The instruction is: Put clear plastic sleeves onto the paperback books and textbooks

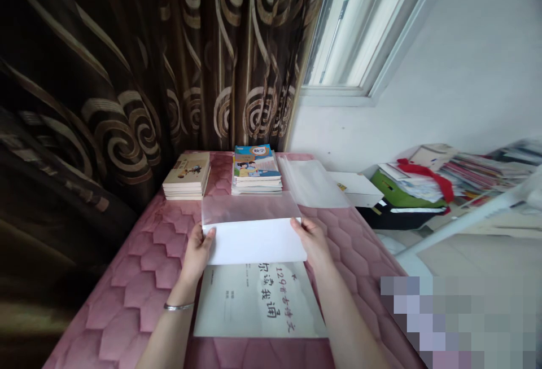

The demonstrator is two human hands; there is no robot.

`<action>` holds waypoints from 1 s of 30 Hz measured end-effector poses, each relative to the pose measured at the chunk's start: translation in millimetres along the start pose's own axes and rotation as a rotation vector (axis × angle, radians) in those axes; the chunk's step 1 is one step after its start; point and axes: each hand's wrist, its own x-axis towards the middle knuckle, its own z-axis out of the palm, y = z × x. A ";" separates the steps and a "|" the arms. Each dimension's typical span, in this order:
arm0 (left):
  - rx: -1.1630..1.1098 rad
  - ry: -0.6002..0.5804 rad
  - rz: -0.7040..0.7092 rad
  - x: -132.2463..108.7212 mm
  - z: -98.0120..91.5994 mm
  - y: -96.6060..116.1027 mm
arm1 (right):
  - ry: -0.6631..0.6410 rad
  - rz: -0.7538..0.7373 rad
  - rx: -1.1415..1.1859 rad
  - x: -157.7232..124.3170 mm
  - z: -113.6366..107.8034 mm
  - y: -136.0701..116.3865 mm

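A white book with black characters on its cover (258,304) lies on the pink quilted surface (139,279) in front of me. Over its far end lies a clear plastic cover (252,228) with a white inner flap. My left hand (198,253) pinches the cover's left edge. My right hand (312,239) grips its right edge. Both hands have fingers closed on the plastic. A thin bracelet is on my left wrist.
At the back stand two book stacks: a beige one (187,176) on the left and a colourful one (256,168) in the middle. More clear plastic sheets (311,183) lie to their right. A brown patterned curtain (127,75) hangs behind. Books and papers (427,180) are piled on the right.
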 end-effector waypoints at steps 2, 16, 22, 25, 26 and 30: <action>0.014 0.008 0.004 -0.3 0.7 1.1 | 0.005 -0.013 -0.020 1.0 -0.9 1.6; -0.065 0.004 0.029 -0.3 1.7 6.3 | -0.023 -0.078 0.080 -0.8 -3.3 -4.8; -0.045 0.019 0.057 0.5 -0.1 0.3 | 0.016 -0.101 -0.031 0.5 -2.5 -3.6; -0.034 0.038 0.048 0.1 -0.5 -2.0 | 0.042 -0.120 -0.038 2.1 -2.0 -2.3; -0.028 0.040 0.046 -0.2 -0.3 -2.1 | 0.047 -0.124 -0.033 2.2 -2.2 -2.9; -0.015 0.041 0.062 -0.9 1.6 -0.9 | -0.005 -0.086 -0.013 -1.6 -5.1 -10.6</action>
